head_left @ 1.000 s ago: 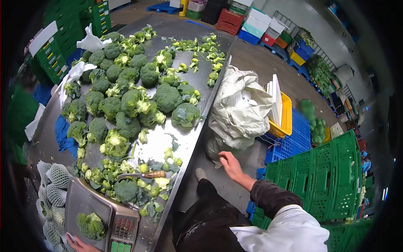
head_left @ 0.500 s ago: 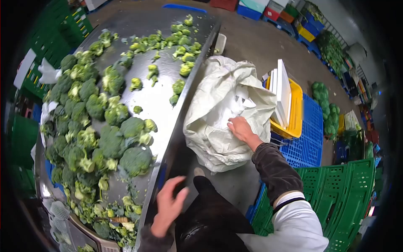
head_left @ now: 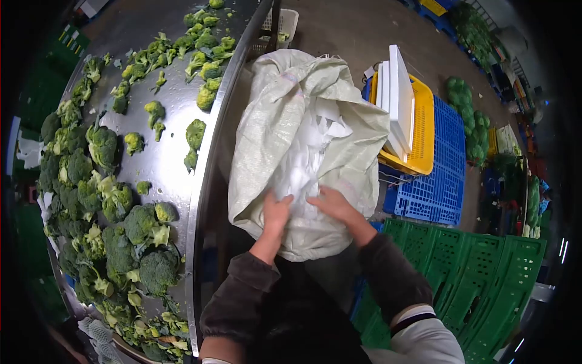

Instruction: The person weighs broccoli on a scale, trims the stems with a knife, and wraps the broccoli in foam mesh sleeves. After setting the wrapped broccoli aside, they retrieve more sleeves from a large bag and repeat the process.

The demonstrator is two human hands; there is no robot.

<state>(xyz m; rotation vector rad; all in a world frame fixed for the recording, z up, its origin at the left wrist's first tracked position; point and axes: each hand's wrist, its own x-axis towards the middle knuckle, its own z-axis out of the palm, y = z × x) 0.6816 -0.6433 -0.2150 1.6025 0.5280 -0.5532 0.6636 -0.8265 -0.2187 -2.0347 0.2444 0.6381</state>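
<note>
A large pale woven sack (head_left: 260, 133) stands open beside the metal table. White, thin plastic-like material (head_left: 303, 161) fills its mouth. My left hand (head_left: 277, 212) is at the near left part of the opening, thumb toward the white material; its other fingers are mostly hidden. On the right side of the opening is my right hand (head_left: 332, 205), its thumb and index finger at the white material. Whether either hand grips the material cannot be made out.
Broccoli heads (head_left: 157, 271) and small florets lie on the metal table (head_left: 170, 124) at left. To the right are a yellow basket (head_left: 424, 127) with white foam boards (head_left: 400, 103), a blue crate (head_left: 433, 188) and green crates (head_left: 473, 273).
My left hand has moved from beside the table edge up to the sack's opening. My right hand has shifted nearer to me along the sack. The view has moved closer to the sack.
</note>
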